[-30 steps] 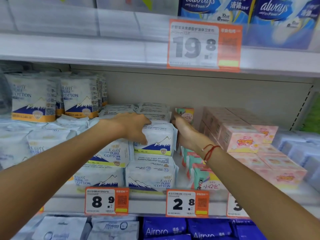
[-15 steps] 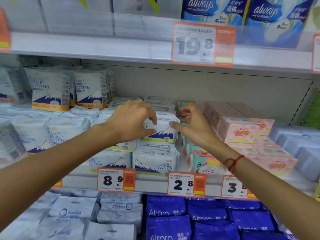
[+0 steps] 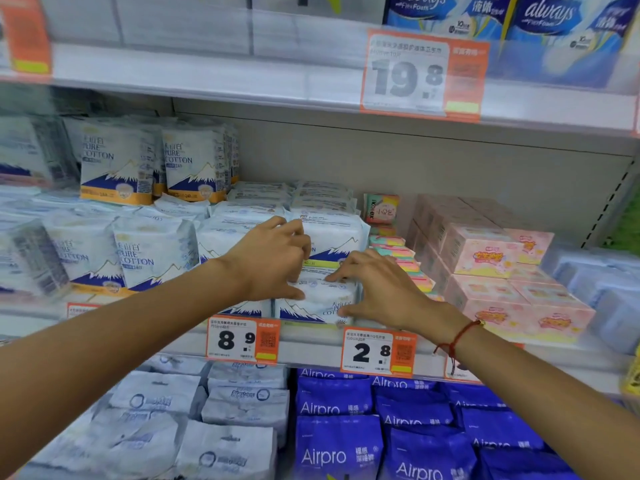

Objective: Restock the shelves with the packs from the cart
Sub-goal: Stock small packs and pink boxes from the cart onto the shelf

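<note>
Shelf under both hands is near full: white packs stacked two high, pink boxes right of the right hand. Top pack sits just beyond the fingertips; lower pack is under them. Left hand curled loosely, right hand spread flat, both touching packs, neither gripping. Looks like tidying a placed pack. Cart not visible, so can't tell what's left.

Just one head-worn cam here, facing straight into the middle shelf from close range, tilted a little down. Both forearms reach in from the bottom corners. Upper shelf cuts across the top, blue packs fill the bottom.
</note>
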`<state>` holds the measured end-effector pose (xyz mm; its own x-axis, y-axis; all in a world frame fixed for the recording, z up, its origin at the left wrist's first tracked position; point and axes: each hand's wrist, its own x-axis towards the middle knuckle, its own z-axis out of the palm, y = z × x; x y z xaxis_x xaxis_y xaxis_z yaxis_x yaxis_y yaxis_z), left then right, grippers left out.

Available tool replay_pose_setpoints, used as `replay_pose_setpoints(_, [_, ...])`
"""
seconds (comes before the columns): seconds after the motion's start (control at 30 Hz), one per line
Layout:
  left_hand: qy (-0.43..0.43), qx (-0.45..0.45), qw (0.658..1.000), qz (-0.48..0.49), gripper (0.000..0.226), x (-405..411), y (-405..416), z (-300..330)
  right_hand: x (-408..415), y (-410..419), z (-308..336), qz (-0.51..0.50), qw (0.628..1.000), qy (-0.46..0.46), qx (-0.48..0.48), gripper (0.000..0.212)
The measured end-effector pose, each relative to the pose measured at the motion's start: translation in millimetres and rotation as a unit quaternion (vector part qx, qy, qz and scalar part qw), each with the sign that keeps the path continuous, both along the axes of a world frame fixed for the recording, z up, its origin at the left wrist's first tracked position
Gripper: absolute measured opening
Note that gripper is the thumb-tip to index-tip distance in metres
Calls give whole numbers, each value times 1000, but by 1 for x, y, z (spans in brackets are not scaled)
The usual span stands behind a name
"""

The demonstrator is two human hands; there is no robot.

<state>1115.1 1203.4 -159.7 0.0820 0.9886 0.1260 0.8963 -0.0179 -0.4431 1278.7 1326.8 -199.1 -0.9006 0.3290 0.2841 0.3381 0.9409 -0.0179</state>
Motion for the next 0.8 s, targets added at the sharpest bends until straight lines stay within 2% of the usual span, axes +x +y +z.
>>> replay_pose_setpoints(0.13, [-12, 29, 999, -22, 43, -1, 2, -1, -1, 2, 1, 0, 999, -12, -45, 57])
replay_pose_setpoints(0.23, [-88, 118, 988, -47, 57, -11, -9, 5, 2, 3, 5, 9, 996, -39, -81, 49])
replay_pose_setpoints(0.3, [-140, 196, 970, -45, 62, -25, -24, 13, 2, -1, 10, 10, 996, 2, -90, 36])
replay_pose_setpoints(0.37, [-169, 237, 957, -5, 65, -43, -41, 19, -6, -7, 16, 17, 992, 86, -88, 24])
replay_pose_setpoints(0.47, [-194, 169, 961, 104, 83, -62, -61, 22, -28, -22, 27, 25, 987, 145, -71, 29])
replay_pose_setpoints(0.57, [-214, 105, 957, 164, 97, -69, -71, 16, -55, -39, 36, 35, 994, 98, -40, 59])
replay_pose_setpoints(0.63, [-208, 106, 957, 170, 91, -76, -72, 10, -70, -47, 39, 33, 998, 59, -18, 71])
replay_pose_setpoints(0.73, [-195, 135, 960, 147, 68, -82, -74, 9, -84, -48, 40, 26, 999, 41, 2, 66])
replay_pose_setpoints(0.8, [-206, 149, 956, 148, 61, -86, -75, 9, -88, -46, 41, 26, 999, 34, 8, 64])
